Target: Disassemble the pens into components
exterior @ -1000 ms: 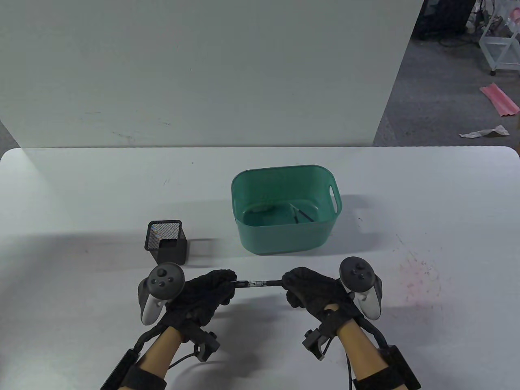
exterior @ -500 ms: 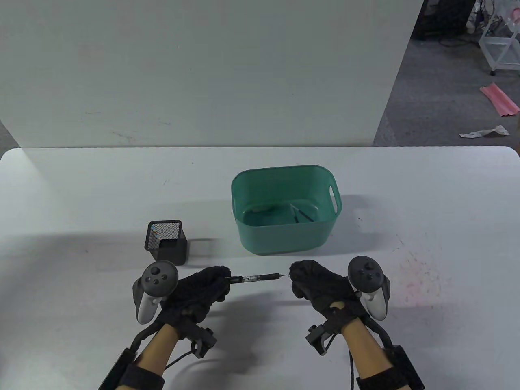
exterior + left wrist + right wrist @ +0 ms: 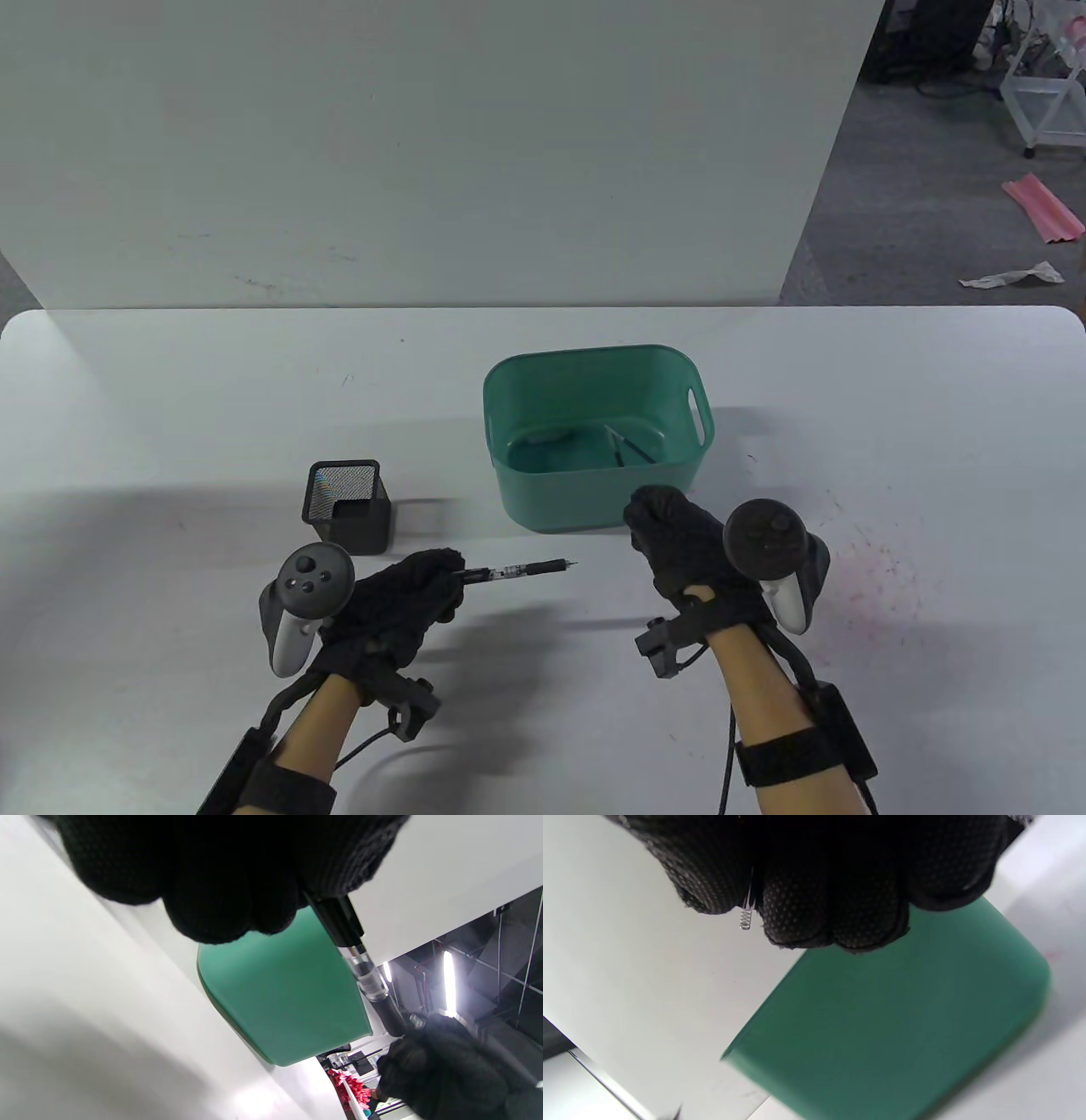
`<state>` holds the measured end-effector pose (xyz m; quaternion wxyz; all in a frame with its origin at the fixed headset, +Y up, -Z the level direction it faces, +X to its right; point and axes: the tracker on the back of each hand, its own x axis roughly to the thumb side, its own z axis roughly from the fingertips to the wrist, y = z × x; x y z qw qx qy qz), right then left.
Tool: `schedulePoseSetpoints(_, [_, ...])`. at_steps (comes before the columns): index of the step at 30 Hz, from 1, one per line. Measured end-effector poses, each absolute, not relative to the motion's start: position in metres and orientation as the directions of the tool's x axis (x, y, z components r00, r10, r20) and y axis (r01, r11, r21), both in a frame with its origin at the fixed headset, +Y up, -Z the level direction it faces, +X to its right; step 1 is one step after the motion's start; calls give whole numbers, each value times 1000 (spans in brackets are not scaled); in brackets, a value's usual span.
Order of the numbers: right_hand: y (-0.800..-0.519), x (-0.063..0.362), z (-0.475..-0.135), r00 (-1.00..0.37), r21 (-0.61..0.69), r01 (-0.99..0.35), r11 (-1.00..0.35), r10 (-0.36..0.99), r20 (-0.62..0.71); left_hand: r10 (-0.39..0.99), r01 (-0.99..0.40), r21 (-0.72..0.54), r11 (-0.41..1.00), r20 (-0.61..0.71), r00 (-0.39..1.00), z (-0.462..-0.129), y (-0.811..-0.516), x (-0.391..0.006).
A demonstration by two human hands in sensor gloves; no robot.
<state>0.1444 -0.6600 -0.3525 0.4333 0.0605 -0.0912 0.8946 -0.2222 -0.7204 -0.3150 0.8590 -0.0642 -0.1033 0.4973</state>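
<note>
Even, bright overhead light in the table view, with soft shadows under both hands on the white table. Wrist views are blurred up close; ceiling strip lights glare in the left one

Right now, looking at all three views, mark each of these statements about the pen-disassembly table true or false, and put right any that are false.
1. The left hand holds the pen by one end. True.
2. The right hand also grips the pen. False: it is off the pen, near the green bin's front wall.
3. A small metal spring sticks out between the right hand's fingers. True.
4. The black mesh holder stands to the right of the green bin. False: it stands to its left.
5. The green bin holds nothing. False: thin dark parts lie on its floor.
</note>
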Motion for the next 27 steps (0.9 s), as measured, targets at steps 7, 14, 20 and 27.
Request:
schedulePoseSetpoints(7, [-618, 113, -391, -795, -234, -600, -765, 604, 64, 827, -800, -210, 562, 142, 544, -315, -718, -225])
schedulePoseSetpoints(14, [-609, 82, -429, -892, -203, -415, -887, 441, -102, 837, -814, -195, 547, 145, 528, -315, -716, -230])
schedulePoseSetpoints(20, [-619, 78, -440, -906, -163, -373, -913, 396, -148, 839, -820, -177, 544, 147, 524, -316, -713, -237])
schedulePoseSetpoints(27, [-614, 92, -412, -898, -229, -435, -871, 439, 40, 840, -827, -150, 542, 132, 527, -319, -713, -244])
